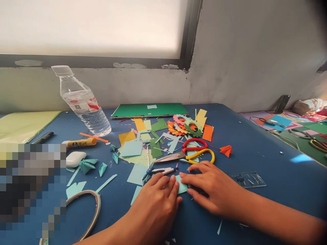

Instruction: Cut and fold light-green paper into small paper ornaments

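Two bare forearms reach in from the near edge of a blue table [255,146]; the left hand [155,200] lies flat with its fingers pressed together on a small light-blue paper piece [182,185], and the right hand [212,189] meets it from the other side, fingertips pinching and pressing the same piece against the tabletop, so that only a sliver of the paper shows between the two hands; just beyond the knuckles lie a blue-tipped compass [159,170] and a pair of scissors [190,153] with one red and one yellow handle loop, blades pointing left; behind them spreads a litter of paper scraps [143,143] in yellow, green, teal and orange, topped by a heap of scalloped cut-out rings [185,126]; a small orange folded shape [226,150] sits apart to the right of the scissors, and a clear ruler [249,179] lies flat just beside the right wrist; farther back a green board [150,110] rests near the wall, a plastic water bottle [81,102] appears tilted at the left, with a glue stick [80,143] and a black marker [43,137] near its base; teal folded shapes [88,165] and a white case [74,158] lie left of centre, and a roll of tape [88,211] rests at the near left.
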### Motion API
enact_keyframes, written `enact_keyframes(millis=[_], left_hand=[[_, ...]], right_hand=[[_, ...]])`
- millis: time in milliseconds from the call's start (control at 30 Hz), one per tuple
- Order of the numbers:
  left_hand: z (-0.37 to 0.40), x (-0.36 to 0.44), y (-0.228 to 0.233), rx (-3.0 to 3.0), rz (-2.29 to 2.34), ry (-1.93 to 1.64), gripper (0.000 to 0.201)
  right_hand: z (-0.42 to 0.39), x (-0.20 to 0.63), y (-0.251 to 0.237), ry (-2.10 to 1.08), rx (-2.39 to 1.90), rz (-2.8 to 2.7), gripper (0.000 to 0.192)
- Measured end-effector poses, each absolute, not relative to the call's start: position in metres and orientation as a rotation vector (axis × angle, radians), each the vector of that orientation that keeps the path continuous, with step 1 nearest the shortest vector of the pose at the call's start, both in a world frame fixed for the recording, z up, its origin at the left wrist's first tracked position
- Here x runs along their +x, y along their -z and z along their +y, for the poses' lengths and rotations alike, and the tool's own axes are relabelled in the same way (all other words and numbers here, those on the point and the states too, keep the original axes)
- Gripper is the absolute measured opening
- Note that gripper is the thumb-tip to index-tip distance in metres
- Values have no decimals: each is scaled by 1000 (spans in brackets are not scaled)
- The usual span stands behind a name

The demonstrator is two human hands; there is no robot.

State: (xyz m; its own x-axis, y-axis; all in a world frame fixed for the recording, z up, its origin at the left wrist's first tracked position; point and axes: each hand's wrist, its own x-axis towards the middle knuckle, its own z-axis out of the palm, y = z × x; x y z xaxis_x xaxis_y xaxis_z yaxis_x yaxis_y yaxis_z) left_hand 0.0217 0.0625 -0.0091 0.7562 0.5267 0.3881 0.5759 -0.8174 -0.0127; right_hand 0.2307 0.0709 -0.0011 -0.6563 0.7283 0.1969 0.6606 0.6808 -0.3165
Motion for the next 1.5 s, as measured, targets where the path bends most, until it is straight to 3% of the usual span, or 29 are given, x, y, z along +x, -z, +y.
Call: enact_keyframes(millis=[167,267,567,700,867,1067,1267,1500], left_hand=[[66,21,7,-2860,-985,572,17],[66,22,6,-2900,-1011,595,17],[63,15,14,-3045,-1012,487,19],[64,12,14,-2994,-1124,530,16],[65,12,14,-3025,-840,612,20],[63,13,20,-2838,-786,770,37],[62,14,14,-2935,-1123,577,21],[77,20,11,-3098,-1191,806,17]], right_hand=[[77,255,-10,-558,-1095,-2639,38],[74,269,-6,-506,-1065,-2671,26],[78,255,1,-334,-765,-2517,17],[84,242,8,-292,-668,-2577,17],[86,244,15,-221,-626,-2593,20],[91,242,17,-131,-518,-2561,19],[97,251,11,-259,-529,-2618,20],[96,266,6,-366,-688,-2674,22]])
